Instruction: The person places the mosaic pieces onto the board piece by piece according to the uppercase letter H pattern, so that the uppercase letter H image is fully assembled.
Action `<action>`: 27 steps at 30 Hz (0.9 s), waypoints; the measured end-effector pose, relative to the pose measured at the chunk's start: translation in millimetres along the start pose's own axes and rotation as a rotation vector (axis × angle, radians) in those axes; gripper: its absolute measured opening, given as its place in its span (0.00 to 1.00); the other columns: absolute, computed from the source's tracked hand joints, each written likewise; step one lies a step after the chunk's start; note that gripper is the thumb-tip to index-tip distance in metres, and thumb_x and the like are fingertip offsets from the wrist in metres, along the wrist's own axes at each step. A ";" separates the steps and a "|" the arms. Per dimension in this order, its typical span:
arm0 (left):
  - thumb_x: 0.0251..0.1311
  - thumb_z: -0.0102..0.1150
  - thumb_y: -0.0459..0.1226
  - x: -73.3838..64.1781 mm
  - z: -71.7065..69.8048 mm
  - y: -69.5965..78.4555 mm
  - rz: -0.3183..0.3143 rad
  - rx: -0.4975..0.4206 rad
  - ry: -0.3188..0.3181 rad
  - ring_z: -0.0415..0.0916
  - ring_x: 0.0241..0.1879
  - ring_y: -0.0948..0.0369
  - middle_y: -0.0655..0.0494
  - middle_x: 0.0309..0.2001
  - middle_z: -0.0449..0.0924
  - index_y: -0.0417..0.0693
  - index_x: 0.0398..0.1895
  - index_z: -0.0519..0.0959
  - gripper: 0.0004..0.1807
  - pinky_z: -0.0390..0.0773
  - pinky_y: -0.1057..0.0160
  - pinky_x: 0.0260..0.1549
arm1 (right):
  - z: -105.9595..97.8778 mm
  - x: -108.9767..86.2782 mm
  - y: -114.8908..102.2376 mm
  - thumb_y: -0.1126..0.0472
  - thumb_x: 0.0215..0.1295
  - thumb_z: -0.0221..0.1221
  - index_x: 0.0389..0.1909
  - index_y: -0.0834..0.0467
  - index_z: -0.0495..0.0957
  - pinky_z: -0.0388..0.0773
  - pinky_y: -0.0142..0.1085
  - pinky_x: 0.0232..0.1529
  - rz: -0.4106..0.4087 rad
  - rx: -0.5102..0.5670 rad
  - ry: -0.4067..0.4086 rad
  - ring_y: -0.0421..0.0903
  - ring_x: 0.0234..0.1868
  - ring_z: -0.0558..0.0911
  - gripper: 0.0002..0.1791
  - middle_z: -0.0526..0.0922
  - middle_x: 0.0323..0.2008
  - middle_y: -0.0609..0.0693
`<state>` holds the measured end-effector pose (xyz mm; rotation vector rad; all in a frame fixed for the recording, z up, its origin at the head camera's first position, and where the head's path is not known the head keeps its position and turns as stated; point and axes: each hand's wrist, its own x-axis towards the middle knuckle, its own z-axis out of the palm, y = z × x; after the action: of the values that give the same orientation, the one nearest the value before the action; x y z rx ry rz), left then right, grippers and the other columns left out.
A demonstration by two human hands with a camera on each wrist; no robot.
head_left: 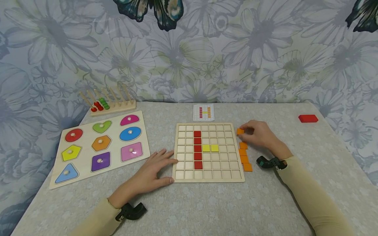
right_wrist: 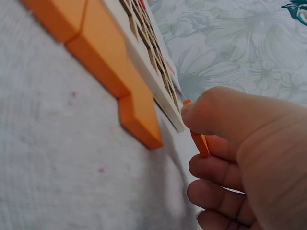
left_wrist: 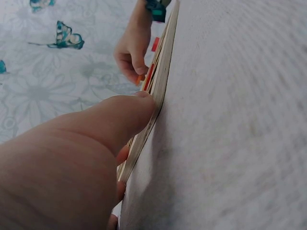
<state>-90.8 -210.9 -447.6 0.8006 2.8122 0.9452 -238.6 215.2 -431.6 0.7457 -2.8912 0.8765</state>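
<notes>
Between thumb and fingers, my right hand (head_left: 259, 133) pinches an orange square tile (head_left: 240, 131), at the upper right corner of a wooden grid board (head_left: 206, 180). The right wrist view shows this tile edge-on, above the cloth. A column of red tiles (head_left: 197, 148) fills cells left of the board's middle, with two yellow tiles (head_left: 210, 148) beside it. Several loose orange tiles (head_left: 244, 159) lie in a row along the board's right edge. With fingers spread, my left hand (head_left: 152, 172) rests at the board's left edge, thumb and fingertips against the frame.
A small pattern card (head_left: 203, 112) lies behind the board. On the left is a knobbed shape puzzle (head_left: 115, 129), with a peg stand (head_left: 113, 109) holding red and green beads behind it. A red block (head_left: 308, 118) sits far right. The patterned wall borders the table's back.
</notes>
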 end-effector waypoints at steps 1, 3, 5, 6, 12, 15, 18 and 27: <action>0.58 0.71 0.48 -0.1 -0.2 -0.1 -0.001 -0.002 0.000 0.55 0.78 0.36 0.44 0.76 0.66 0.56 0.64 0.78 0.30 0.51 0.27 0.73 | -0.4 0.2 -0.4 0.62 0.61 0.67 0.49 0.65 0.86 0.82 0.46 0.44 0.000 0.004 0.002 0.52 0.39 0.84 0.16 0.87 0.42 0.60; 0.58 0.71 0.48 -0.2 -0.9 0.3 -0.006 -0.003 -0.002 0.55 0.78 0.36 0.45 0.76 0.65 0.56 0.65 0.78 0.30 0.50 0.28 0.73 | -1.4 0.4 -1.2 0.63 0.61 0.67 0.49 0.65 0.85 0.83 0.48 0.45 -0.001 0.016 0.005 0.53 0.40 0.84 0.16 0.87 0.42 0.61; 0.57 0.71 0.48 -0.3 -1.3 0.6 -0.010 -0.002 -0.003 0.54 0.78 0.36 0.45 0.76 0.65 0.56 0.65 0.78 0.30 0.50 0.28 0.74 | -2.3 0.7 -2.0 0.64 0.62 0.66 0.49 0.66 0.85 0.83 0.50 0.45 -0.011 0.022 0.009 0.54 0.40 0.84 0.16 0.87 0.42 0.61; 0.57 0.72 0.48 -0.4 -1.5 0.8 -0.016 -0.007 -0.007 0.54 0.78 0.37 0.45 0.77 0.65 0.56 0.65 0.78 0.31 0.50 0.29 0.74 | -2.5 0.9 -2.5 0.64 0.62 0.66 0.49 0.66 0.85 0.83 0.50 0.46 -0.016 0.023 0.012 0.54 0.40 0.84 0.15 0.87 0.42 0.61; 0.57 0.72 0.48 -1.3 -2.3 1.0 -0.036 -0.014 -0.023 0.52 0.79 0.38 0.46 0.77 0.64 0.56 0.65 0.77 0.31 0.48 0.30 0.75 | -2.6 2.3 -6.5 0.65 0.62 0.67 0.48 0.66 0.86 0.83 0.51 0.45 -0.044 0.009 0.011 0.53 0.40 0.83 0.14 0.87 0.42 0.60; 0.57 0.72 0.48 -1.9 -2.6 0.4 -0.038 -0.009 -0.020 0.52 0.79 0.38 0.47 0.77 0.64 0.57 0.65 0.77 0.31 0.49 0.30 0.75 | -1.6 5.9 -11.5 0.64 0.63 0.68 0.48 0.65 0.86 0.82 0.49 0.45 -0.061 0.001 -0.007 0.53 0.40 0.83 0.14 0.87 0.42 0.60; 0.57 0.72 0.47 -2.3 -2.9 0.3 -0.033 -0.016 -0.014 0.53 0.79 0.38 0.47 0.77 0.65 0.57 0.65 0.77 0.31 0.49 0.31 0.75 | 0.1 11.3 -17.9 0.62 0.62 0.68 0.49 0.65 0.86 0.81 0.48 0.45 -0.073 0.002 -0.028 0.52 0.40 0.82 0.15 0.87 0.42 0.59; 0.57 0.72 0.48 -1.5 -0.9 0.7 -0.026 -0.019 -0.015 0.53 0.79 0.38 0.47 0.77 0.64 0.58 0.65 0.77 0.31 0.49 0.30 0.75 | 9.8 24.7 -33.1 0.61 0.61 0.70 0.49 0.65 0.86 0.80 0.42 0.41 -0.086 0.019 -0.086 0.49 0.38 0.81 0.17 0.87 0.40 0.58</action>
<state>-89.4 -211.7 -446.6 0.7635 2.7901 0.9565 -244.4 175.2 -418.7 0.9241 -2.9028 0.8845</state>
